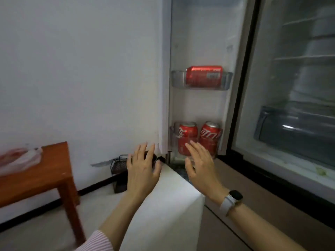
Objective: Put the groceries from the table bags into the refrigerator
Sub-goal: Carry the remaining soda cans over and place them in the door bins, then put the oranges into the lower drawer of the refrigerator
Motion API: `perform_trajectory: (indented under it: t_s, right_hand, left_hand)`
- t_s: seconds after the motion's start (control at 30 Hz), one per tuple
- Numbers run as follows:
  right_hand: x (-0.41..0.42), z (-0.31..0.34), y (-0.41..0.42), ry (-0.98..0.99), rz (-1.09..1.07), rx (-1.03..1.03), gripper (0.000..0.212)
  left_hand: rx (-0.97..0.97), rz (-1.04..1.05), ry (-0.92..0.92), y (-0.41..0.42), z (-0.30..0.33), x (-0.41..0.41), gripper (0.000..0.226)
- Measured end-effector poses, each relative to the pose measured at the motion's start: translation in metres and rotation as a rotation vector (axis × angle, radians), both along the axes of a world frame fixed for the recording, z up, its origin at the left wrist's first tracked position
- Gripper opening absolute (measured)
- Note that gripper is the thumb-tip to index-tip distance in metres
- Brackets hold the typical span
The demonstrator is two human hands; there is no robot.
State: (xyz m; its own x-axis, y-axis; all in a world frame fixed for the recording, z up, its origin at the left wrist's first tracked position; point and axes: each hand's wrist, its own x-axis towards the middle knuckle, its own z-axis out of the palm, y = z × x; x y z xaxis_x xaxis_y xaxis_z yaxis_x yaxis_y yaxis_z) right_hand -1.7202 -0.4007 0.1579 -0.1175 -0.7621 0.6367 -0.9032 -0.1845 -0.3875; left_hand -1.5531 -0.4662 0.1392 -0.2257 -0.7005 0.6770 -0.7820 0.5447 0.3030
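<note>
Lower left of frame: a wooden table [45, 171] is carrying a thin plastic bag [20, 158] with something reddish showing through it; contents blurred, cannot identify. Bottom centre-left: a dark wire basket [118, 166] is sitting on the floor against the wall. Centre, low: the left hand [142, 169] is hovering with fingers spread and straight, holding nothing. Just right of it, the right hand [201, 165], a watch [233, 198] on its wrist, is likewise splayed and empty, fingertips lying in front of the lower cans. Centre right: the refrigerator door [199, 42] is standing open; one can [204, 76] is lying on its side in the middle door bin [176, 78], and two upright cans [187, 132] [211, 133] are standing side by side in the bottom bin. Far right: the refrigerator interior [299, 87] is showing shelves and a clear drawer [290, 129], dim and blurred. Judgement: three cans are already stowed; the bag is still waiting on the table, so the task is looking partly done.
</note>
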Motion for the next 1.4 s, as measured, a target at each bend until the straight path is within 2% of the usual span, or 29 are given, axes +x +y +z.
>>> perform_trajectory:
  t_s: [0.1, 0.2, 0.33, 0.53, 0.7, 0.87, 1.03, 1.13, 1.4]
  right_hand:
    - [0.042, -0.064, 0.012, -0.050, 0.096, 0.172, 0.062]
    - [0.087, -0.104, 0.017, -0.048, 0.189, 0.359, 0.060]
    - [0.151, -0.143, 0.001, 0.001, 0.290, 0.493, 0.046]
    - [0.287, -0.170, -0.057, 0.077, 0.508, 0.548, 0.044]
    - [0.423, -0.171, -0.138, 0.131, 0.638, 0.529, 0.039]
    - [0.546, -0.154, -0.208, 0.191, 0.747, 0.526, 0.042]
    - [0.624, -0.164, -0.274, 0.254, 0.761, 0.560, 0.042]
    - [0.663, -0.175, -0.325, 0.340, 0.769, 0.604, 0.044]
    - [0.783, -0.191, -0.503, 0.392, 0.806, 0.605, 0.045]
  left_hand:
    - [0.201, 0.112, -0.055, 0.027, -0.064, 0.049, 0.058]
    - [0.358, 0.227, -0.112, 0.048, -0.107, 0.106, 0.049]
    - [0.453, 0.354, -0.119, 0.063, -0.130, 0.181, 0.047]
    - [0.508, 0.531, -0.051, 0.045, -0.148, 0.314, 0.045]
    - [0.539, 0.617, -0.009, -0.015, -0.152, 0.454, 0.046]
    - [0.439, 0.668, 0.019, -0.077, -0.132, 0.577, 0.041]
    - [0.435, 0.656, 0.001, -0.138, -0.137, 0.652, 0.039]
    - [0.515, 0.643, -0.031, -0.181, -0.151, 0.692, 0.043]
    - [0.568, 0.708, -0.134, -0.353, -0.163, 0.812, 0.046]
